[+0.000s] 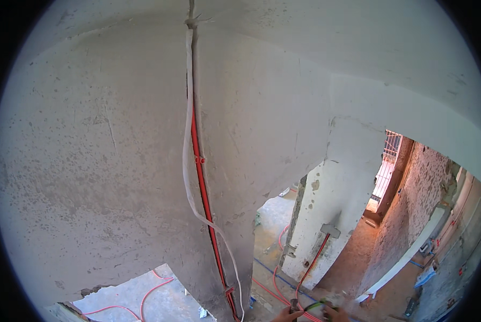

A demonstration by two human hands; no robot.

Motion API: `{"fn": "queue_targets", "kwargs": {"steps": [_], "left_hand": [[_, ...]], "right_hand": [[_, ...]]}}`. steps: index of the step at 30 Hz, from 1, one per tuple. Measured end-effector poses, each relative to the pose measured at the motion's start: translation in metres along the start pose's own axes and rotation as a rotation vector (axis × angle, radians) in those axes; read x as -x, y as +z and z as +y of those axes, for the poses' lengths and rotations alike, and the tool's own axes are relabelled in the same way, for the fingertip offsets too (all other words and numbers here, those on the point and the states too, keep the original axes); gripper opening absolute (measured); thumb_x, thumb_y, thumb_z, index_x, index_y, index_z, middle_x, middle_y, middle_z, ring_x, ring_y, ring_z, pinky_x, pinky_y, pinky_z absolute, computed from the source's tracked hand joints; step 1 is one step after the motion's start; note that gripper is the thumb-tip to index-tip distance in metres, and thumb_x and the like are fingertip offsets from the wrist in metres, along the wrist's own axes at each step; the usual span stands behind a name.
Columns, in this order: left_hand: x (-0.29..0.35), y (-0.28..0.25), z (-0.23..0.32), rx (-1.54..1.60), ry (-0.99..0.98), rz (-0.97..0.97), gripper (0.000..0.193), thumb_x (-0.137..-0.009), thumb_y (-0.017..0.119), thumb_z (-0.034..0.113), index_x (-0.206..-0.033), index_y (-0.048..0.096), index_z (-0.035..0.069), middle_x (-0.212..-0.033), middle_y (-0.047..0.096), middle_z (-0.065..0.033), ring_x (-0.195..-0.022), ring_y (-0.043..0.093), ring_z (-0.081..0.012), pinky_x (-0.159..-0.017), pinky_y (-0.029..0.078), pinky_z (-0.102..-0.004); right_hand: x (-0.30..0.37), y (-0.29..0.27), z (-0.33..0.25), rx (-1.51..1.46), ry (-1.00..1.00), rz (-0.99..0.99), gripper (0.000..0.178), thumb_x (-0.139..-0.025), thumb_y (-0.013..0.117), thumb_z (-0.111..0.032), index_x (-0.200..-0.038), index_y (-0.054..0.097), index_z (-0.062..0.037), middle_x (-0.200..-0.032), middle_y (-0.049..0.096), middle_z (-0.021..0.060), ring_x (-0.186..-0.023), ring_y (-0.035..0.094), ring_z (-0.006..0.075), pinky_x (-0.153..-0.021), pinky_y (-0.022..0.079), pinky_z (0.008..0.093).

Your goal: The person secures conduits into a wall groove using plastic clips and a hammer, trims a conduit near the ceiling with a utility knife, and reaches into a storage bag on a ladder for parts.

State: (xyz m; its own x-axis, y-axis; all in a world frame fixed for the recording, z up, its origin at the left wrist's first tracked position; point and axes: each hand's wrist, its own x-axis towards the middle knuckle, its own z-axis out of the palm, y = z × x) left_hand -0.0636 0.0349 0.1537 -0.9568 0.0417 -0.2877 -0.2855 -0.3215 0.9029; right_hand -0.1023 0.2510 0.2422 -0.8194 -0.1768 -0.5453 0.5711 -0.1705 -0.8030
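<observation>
At the lower edge, right of centre, my two hands are close together and partly cut off. My left hand is closed around a small dark upright thing, whose kind does not show. Beside it my right hand is closed and somewhat blurred, at the end of a curved green-and-black thing that spans toward the left hand. Red conduits pass just behind and below the hands. To their left, a loose whitish flat strip hangs down the wall, next to a red conduit set in a vertical groove.
A bare grey plastered wall fills the left and middle. Low openings show floor with red tubing. Right of centre, a pale wall section carries a grey patch with a red conduit. Farther right are a barred window and scattered debris.
</observation>
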Motion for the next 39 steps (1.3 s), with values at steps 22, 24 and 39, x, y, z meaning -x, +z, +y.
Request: {"fn": "queue_targets", "kwargs": {"steps": [22, 24, 39], "left_hand": [[0.109, -0.154, -0.074, 0.282, 0.136, 0.504, 0.030, -0.090, 0.066, 0.027, -0.104, 0.058, 0.002, -0.061, 0.055, -0.0042, -0.048, 0.050, -0.0159, -0.043, 0.038, -0.0272], [0.133, -0.178, -0.101, 0.306, 0.114, 0.614, 0.041, -0.090, 0.068, 0.033, -0.112, 0.058, -0.001, -0.058, 0.057, -0.0068, -0.043, 0.053, -0.0184, -0.037, 0.039, -0.0300], [0.235, -0.205, -0.058, 0.420, 0.165, 0.980, 0.023, -0.093, 0.061, 0.023, -0.084, 0.055, 0.002, -0.054, 0.055, -0.0114, -0.041, 0.059, -0.0266, -0.033, 0.040, -0.0315]], "right_hand": [[0.167, 0.534, -0.458, 0.483, -1.267, -0.580, 0.038, -0.102, 0.041, -0.044, -0.112, 0.052, -0.0090, -0.078, 0.053, 0.0068, -0.059, 0.047, 0.0155, -0.050, 0.041, 0.0312], [0.193, 0.567, -0.470, 0.483, -1.300, -0.545, 0.040, -0.103, 0.038, -0.044, -0.111, 0.053, -0.0078, -0.080, 0.054, 0.0090, -0.061, 0.048, 0.0165, -0.052, 0.044, 0.0331], [0.192, 0.648, -0.480, 0.382, -1.544, -0.290, 0.043, -0.103, 0.036, -0.042, -0.100, 0.055, -0.0038, -0.072, 0.054, 0.0104, -0.056, 0.046, 0.0193, -0.047, 0.043, 0.0348]]}}
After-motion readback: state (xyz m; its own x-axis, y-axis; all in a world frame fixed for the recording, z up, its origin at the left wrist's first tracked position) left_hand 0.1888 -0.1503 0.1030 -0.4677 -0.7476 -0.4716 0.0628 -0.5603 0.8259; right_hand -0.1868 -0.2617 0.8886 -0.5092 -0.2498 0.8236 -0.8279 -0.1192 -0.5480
